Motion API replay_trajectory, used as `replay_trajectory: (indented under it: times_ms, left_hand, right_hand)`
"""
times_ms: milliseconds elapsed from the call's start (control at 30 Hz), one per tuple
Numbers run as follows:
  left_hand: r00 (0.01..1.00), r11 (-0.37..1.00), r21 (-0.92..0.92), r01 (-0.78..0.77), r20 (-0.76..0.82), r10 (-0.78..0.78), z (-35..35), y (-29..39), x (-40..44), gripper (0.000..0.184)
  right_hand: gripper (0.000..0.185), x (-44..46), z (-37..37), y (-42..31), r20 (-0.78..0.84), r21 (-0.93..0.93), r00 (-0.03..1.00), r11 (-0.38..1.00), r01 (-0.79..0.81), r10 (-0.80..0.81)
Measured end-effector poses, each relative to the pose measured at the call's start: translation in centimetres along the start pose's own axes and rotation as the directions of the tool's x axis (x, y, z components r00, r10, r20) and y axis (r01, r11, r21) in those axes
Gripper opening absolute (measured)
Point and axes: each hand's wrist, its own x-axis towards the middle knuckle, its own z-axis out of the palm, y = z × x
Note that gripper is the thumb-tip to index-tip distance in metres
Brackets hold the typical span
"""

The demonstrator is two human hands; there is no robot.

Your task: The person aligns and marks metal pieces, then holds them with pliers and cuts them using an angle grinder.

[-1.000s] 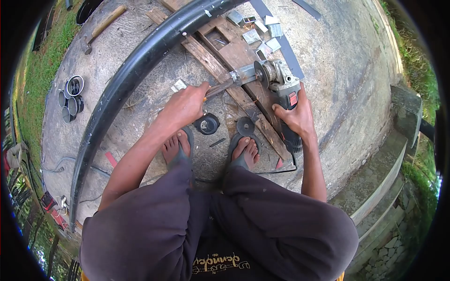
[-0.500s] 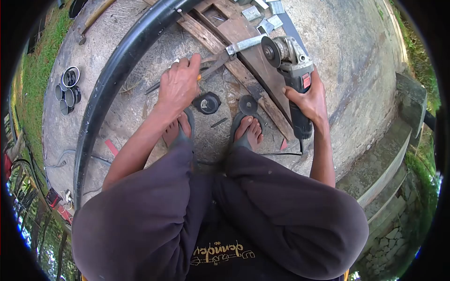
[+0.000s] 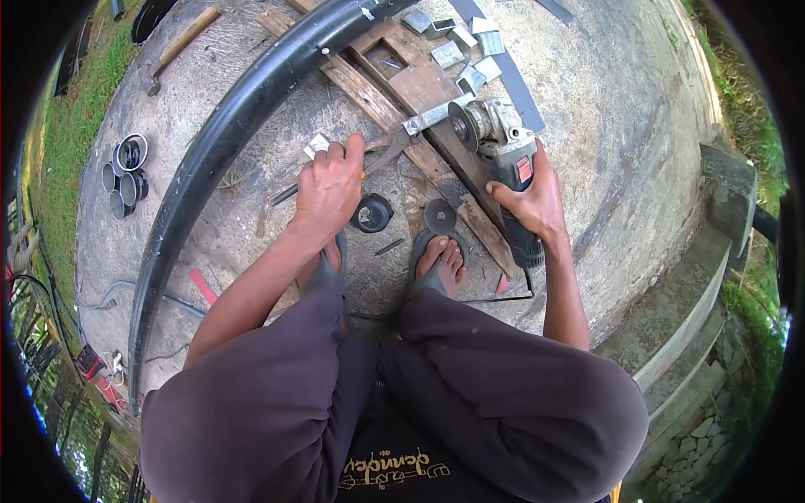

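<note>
My left hand (image 3: 329, 186) is closed around the handles of long pliers (image 3: 387, 156), one dark handle sticking out to its left. The plier jaws grip one end of a silver square metal tube (image 3: 440, 112), which lies across the wooden boards (image 3: 419, 172). My right hand (image 3: 537, 199) is wrapped round the body of an angle grinder (image 3: 513, 159). The grinder's dark disc (image 3: 463, 127) stands upright close to the tube's right part; whether they touch, I cannot tell. Between my feet lie a loose disc (image 3: 440, 216) and a round black part (image 3: 372, 213).
Several short cut tube pieces (image 3: 448, 55) lie beyond the boards, near a flat grey strip (image 3: 518, 94). A long curved black pipe (image 3: 220, 138) arches across the left. Further left are a hammer (image 3: 180, 46) and black-and-silver rings (image 3: 132, 152). A concrete ledge (image 3: 683, 289) borders the right.
The view has tilted so that the ground appears lower. My right hand has brought the grinder slightly left along the tube. My left hand keeps its hold on the pliers.
</note>
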Motion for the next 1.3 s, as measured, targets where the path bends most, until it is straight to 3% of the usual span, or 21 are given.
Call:
replay_trajectory:
  times_ms: [200, 600, 700, 933, 1133, 1233, 1300]
  left_hand:
    - [1.0, 1.0, -0.022, 0.021, 0.011, -0.021, -0.5, 0.2, 0.1, 0.027]
    - [0.999, 1.0, 0.002, 0.027, 0.039, -0.027, 0.0, 0.2, 0.0, 0.03]
    - [0.999, 1.0, -0.004, 0.025, 0.038, -0.025, -0.2, 0.2, 0.0, 0.031]
    - [0.998, 1.0, 0.015, 0.028, 0.047, -0.028, -0.1, 0.3, 0.0, 0.03]
    - [0.998, 0.999, 0.006, 0.04, 0.038, -0.04, 0.0, 0.5, -0.1, 0.03]
    - [0.996, 0.998, -0.019, 0.056, 0.073, -0.054, -0.3, 0.7, -0.1, 0.03]
    - [0.994, 0.997, -0.063, 0.052, 0.102, -0.046, -0.7, 0.6, -0.1, 0.03]
  right_hand:
    - [0.087, 0.1, 0.2, 0.9, -0.022, 0.004, 0.999, 0.999, 0.047, -0.047]
    - [0.095, 0.1, 0.0, 0.0, 0.004, -0.041, 0.999, 0.998, -0.037, 0.038]
    - [0.097, 0.4, 0.3, 1.0, -0.013, -0.058, 0.999, 0.998, 0.029, -0.03]
    - [0.097, 0.3, 0.2, 0.1, 0.006, -0.02, 1.0, 1.0, 0.02, -0.02]
    - [0.089, 0.0, -0.1, 0.2, 0.022, -0.011, 0.996, 0.997, -0.081, 0.081]
    - [0.087, -0.6, -1.0, -0.6, 0.042, -0.099, 0.989, 0.985, -0.139, 0.143]
    - [0.09, -1.0, -1.7, -0.8, 0.027, -0.072, 0.998, 0.996, -0.054, 0.056]
